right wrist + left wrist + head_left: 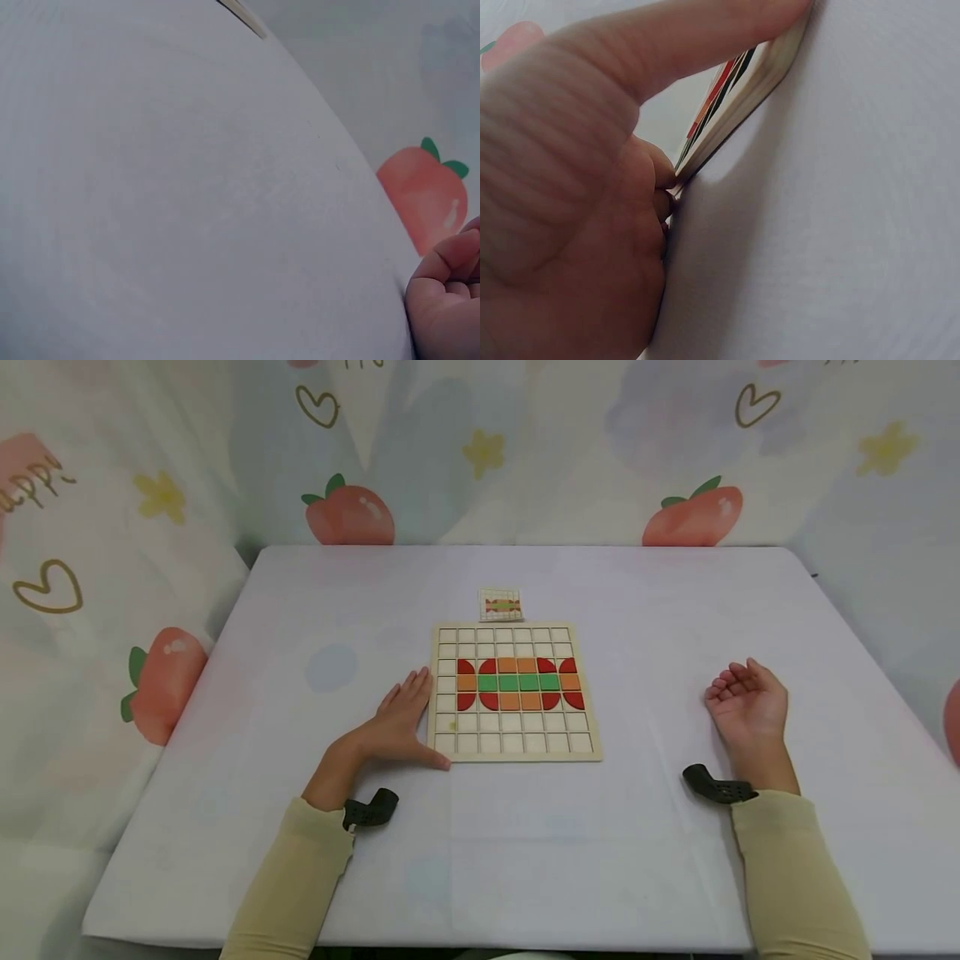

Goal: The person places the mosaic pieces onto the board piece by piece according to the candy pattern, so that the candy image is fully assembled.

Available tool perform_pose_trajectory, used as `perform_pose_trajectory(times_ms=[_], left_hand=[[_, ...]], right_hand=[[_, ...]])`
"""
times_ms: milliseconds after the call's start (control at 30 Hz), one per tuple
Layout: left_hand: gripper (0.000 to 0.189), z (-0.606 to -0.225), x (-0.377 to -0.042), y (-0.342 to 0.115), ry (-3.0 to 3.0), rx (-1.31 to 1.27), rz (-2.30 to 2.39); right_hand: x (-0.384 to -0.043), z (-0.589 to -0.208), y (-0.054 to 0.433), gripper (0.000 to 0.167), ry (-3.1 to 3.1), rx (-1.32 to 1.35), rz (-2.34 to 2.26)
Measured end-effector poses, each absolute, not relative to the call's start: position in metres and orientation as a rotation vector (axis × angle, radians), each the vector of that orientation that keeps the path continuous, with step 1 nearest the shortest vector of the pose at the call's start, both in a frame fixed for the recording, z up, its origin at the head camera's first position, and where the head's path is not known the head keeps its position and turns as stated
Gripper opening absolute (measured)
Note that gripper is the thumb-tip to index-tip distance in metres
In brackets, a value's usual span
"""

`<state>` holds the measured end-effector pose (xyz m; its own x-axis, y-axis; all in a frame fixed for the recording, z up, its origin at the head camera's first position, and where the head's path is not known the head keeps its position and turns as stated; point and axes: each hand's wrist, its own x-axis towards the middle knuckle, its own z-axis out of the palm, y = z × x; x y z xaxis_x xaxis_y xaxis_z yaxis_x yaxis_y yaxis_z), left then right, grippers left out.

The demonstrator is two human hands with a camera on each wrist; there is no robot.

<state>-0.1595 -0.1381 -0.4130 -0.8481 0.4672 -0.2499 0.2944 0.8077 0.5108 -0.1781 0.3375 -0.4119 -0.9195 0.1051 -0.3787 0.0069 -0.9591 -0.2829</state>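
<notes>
A square wooden grid board lies flat in mid-table. Coloured pieces sit in its middle rows: several green squares in a line, orange squares above, below and at both ends, and red rounded pieces around them. My left hand rests at the board's left side, fingers extended along the edge and thumb at the near left corner. In the left wrist view the thumb lies over the board's edge. Apart from the board, my right hand rests palm up on the table, fingers loosely curled, holding nothing.
Just beyond the board lies a small card printed with a similar coloured grid pattern. A white cloth covers the table. Patterned curtain hangs behind and at the sides. Each wrist carries a black strap device.
</notes>
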Motion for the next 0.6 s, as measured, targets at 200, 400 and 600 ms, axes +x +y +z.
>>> perform_pose_trajectory(times_ms=[200, 400, 600], left_hand=[[0.129, -0.412, -0.159, -0.140, 2.627, 0.577, 0.691], [0.125, -0.413, -0.162, -0.141, 2.606, 0.573, 0.726], [0.105, -0.399, -0.165, -0.148, 2.594, 0.488, 0.790]], right_hand=[[-0.178, -0.412, 0.334, 0.011, -0.518, -0.605, 2.973], [-0.177, -0.409, 0.335, 0.012, -0.579, -0.606, 2.964], [-0.176, -0.394, 0.330, 0.022, -1.313, -0.536, 2.662]])
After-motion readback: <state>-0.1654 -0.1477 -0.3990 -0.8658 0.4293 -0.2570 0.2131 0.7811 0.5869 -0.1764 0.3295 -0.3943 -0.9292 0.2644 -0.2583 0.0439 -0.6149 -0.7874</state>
